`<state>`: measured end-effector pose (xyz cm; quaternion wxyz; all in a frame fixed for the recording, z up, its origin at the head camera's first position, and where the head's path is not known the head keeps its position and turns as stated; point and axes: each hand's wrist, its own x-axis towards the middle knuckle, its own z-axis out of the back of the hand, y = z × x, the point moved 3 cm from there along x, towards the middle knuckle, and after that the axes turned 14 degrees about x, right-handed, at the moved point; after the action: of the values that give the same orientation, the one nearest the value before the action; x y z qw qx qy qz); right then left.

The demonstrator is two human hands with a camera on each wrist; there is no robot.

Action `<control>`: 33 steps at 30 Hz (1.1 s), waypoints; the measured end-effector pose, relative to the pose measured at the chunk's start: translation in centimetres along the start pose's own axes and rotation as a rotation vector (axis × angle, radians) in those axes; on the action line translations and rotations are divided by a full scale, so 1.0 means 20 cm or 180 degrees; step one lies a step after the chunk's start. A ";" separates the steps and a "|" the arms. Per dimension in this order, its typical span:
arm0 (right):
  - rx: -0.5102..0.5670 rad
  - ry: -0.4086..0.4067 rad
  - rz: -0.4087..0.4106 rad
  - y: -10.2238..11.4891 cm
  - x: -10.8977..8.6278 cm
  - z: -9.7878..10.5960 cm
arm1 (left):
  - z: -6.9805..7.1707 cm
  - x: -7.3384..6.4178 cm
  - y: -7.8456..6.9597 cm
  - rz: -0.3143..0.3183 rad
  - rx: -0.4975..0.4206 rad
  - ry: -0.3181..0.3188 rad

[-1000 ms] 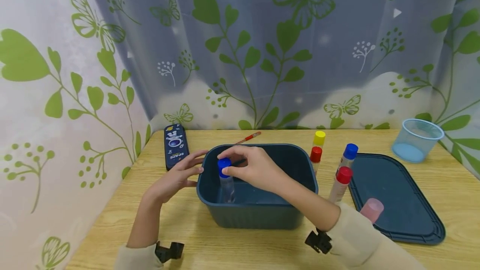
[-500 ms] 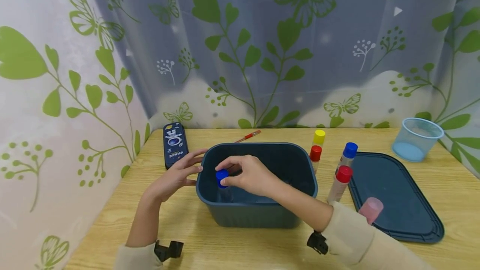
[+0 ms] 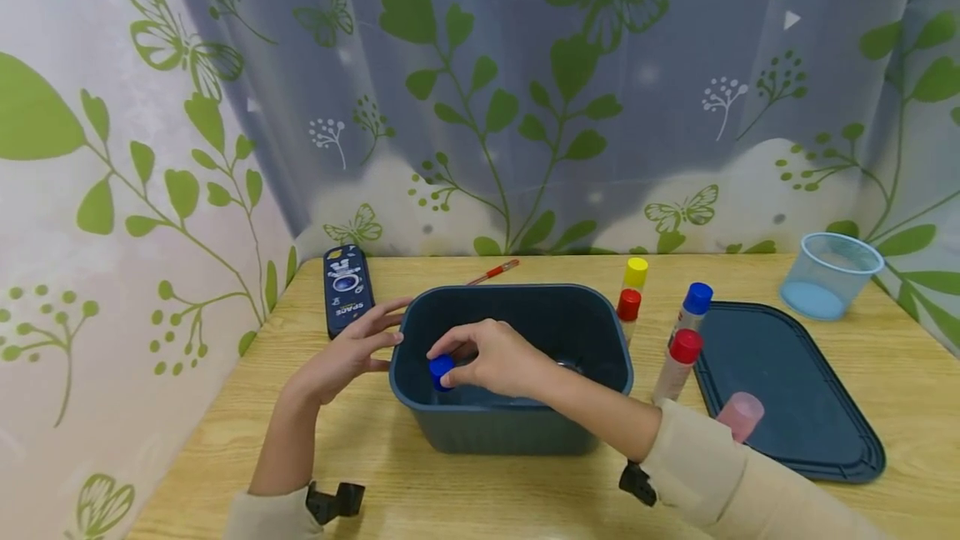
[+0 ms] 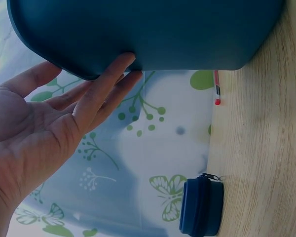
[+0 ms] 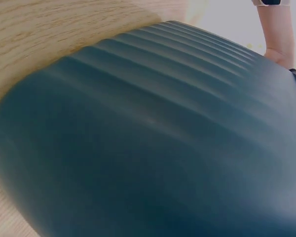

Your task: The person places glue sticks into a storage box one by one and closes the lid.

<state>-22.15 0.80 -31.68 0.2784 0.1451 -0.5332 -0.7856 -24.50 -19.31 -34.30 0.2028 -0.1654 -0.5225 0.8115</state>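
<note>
Right hand pinches a blue cap inside the bin.
The cap sits low at the bin's left end; the left hand, fingers spread, touches the left rim. Capped bottles stand to the right on the worktop.

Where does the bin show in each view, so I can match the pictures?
Head: the bin sits at the lower middle.
Left wrist: the bin spans much of the top, cut off by the edge.
Right wrist: the bin fills most of the picture.
Shared landmark: the left hand, also at left in left wrist and top right in right wrist.
</note>
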 end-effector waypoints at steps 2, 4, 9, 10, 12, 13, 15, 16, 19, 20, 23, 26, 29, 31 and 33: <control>-0.0030 0.0062 0.0002 0.00 0.00 -0.01 | 0.00 0.00 0.00 -0.0005 -0.0005 -0.0008; -0.0036 0.0119 0.0001 0.00 0.00 -0.01 | 0.00 0.00 0.00 -0.0008 -0.0010 -0.0015; -0.0025 0.0214 0.0022 -0.01 0.00 -0.02 | 0.00 -0.01 0.00 -0.0003 -0.0006 -0.0015; -0.0024 0.0237 0.0032 -0.01 0.00 -0.02 | 0.00 -0.01 0.00 0.0001 -0.0005 -0.0014; -0.0026 0.0292 0.0049 0.00 0.00 -0.02 | 0.00 -0.01 0.00 0.0009 -0.0003 -0.0019; -0.0040 0.0323 0.0062 0.00 0.00 -0.03 | 0.00 -0.01 0.00 0.0011 -0.0003 -0.0020; -0.0101 0.0376 0.0111 0.00 -0.01 -0.03 | 0.00 -0.01 -0.01 0.0015 0.0001 -0.0020; -0.0140 0.0394 0.0133 0.00 -0.01 -0.03 | 0.00 -0.01 -0.01 0.0016 0.0005 -0.0019; -0.0236 0.0405 0.0177 0.00 -0.02 -0.04 | 0.00 0.00 -0.01 0.0013 0.0003 -0.0005; -0.0256 0.0398 0.0179 0.00 -0.02 -0.04 | 0.00 0.00 -0.01 0.0012 0.0001 -0.0003; -0.0272 0.0379 0.0156 0.01 -0.02 -0.03 | 0.00 0.00 0.00 0.0008 -0.0005 -0.0001; -0.0279 0.0369 0.0140 0.01 -0.02 -0.03 | 0.00 0.00 0.00 0.0004 -0.0005 -0.0006; -0.0279 0.0363 0.0155 0.00 -0.02 -0.03 | 0.00 0.00 0.01 0.0005 -0.0006 -0.0006; -0.0264 0.0350 0.0167 0.00 -0.02 -0.03 | 0.00 0.00 0.01 0.0007 -0.0010 -0.0006; -0.0245 0.0341 0.0177 0.00 -0.02 -0.03 | 0.00 0.00 0.00 0.0013 -0.0015 -0.0003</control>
<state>-21.60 0.57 -31.91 0.3336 0.1613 -0.4908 -0.7886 -24.61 -19.35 -34.37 0.2004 -0.1666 -0.5242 0.8107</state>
